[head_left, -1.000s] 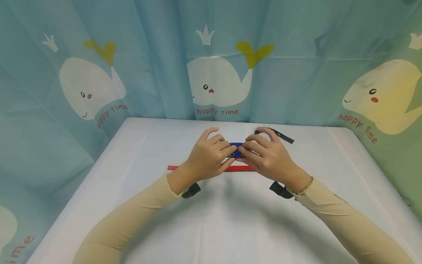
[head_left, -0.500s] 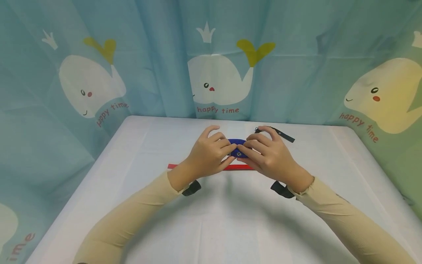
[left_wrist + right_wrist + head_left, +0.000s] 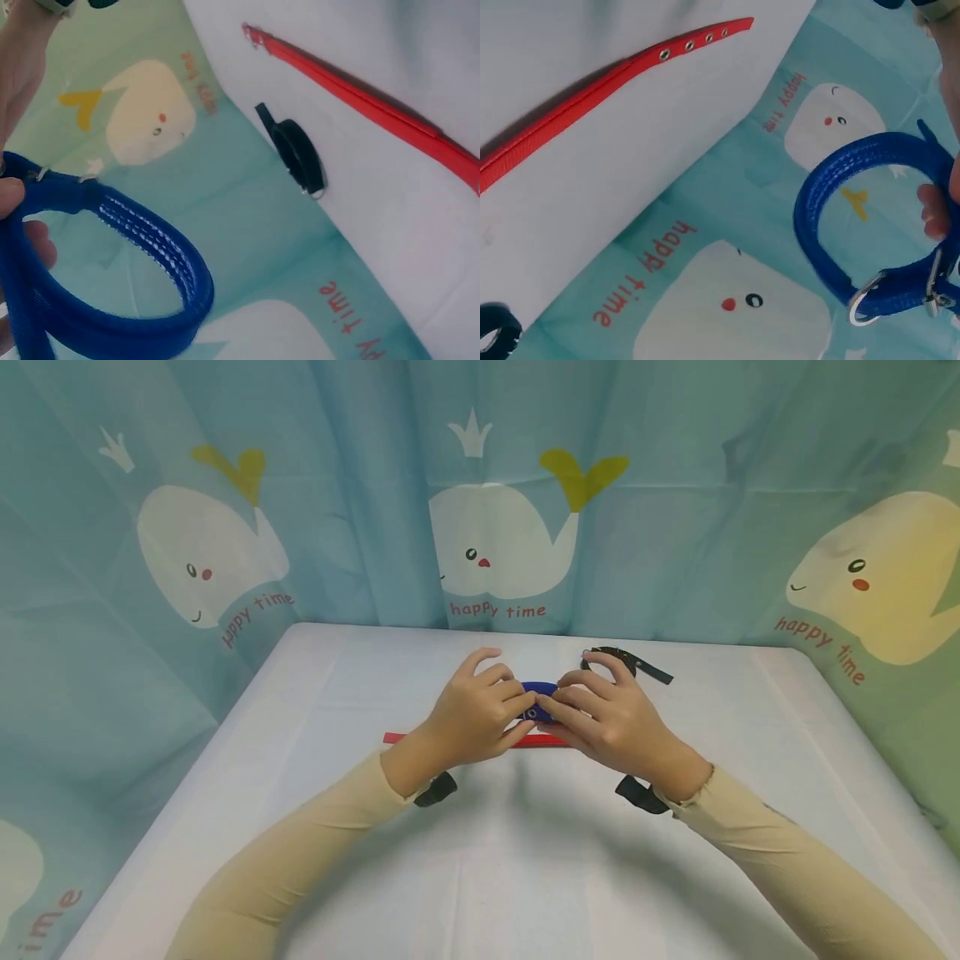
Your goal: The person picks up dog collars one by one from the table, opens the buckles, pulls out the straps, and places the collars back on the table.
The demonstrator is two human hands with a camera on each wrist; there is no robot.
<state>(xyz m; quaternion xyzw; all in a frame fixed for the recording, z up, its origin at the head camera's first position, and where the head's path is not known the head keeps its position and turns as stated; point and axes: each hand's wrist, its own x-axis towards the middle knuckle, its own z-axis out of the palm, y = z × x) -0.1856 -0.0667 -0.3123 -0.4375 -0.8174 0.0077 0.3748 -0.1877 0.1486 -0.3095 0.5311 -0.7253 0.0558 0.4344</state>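
Note:
My left hand and right hand meet above the far half of the table, both pinching a blue collar between thumb and fingers. Bent into a loop, the blue collar shows pale stitching inside in the left wrist view. In the right wrist view a metal D-ring hangs from its band and a metal buckle sits close to the fingers. The fingers hide part of the band. Behind the wrists a red collar lies stretched out on the table.
A coiled black collar lies near the table's back edge, beyond my right hand. The red collar's end has several eyelets. A white cloth covers the table, and a whale-print curtain hangs behind it.
The blue collar has turned slightly between my fingers, with its visible eyelet further left than half a second ago. Both hands stay in nearly the same place, still pinching it.

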